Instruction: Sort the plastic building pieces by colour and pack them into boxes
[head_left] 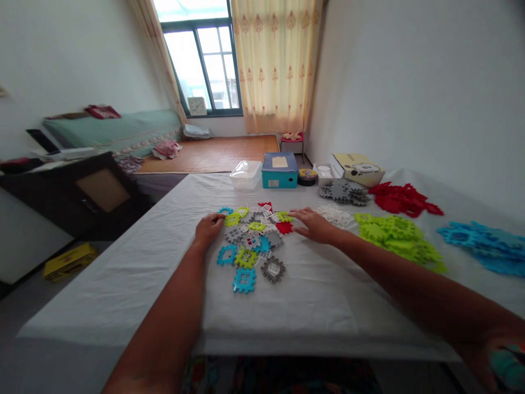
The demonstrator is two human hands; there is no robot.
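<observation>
A loose heap of flat interlocking plastic tiles (254,241) in blue, lime, grey, red and white lies on the white table (135,273) in front of me. My left hand (208,227) rests at the heap's left edge with fingers curled against the tiles; whether it grips one is unclear. My right hand (314,224) lies flat with fingers stretched out on the heap's right edge, beside a red tile (284,227).
Sorted piles lie to the right: white frames (336,215), lime tiles (396,235), grey tiles (344,192), red tiles (400,198), blue tiles (482,243). A clear tub (246,174), blue box (279,169) and yellow carton (356,168) stand at the far edge. A dark cabinet (82,191) stands left.
</observation>
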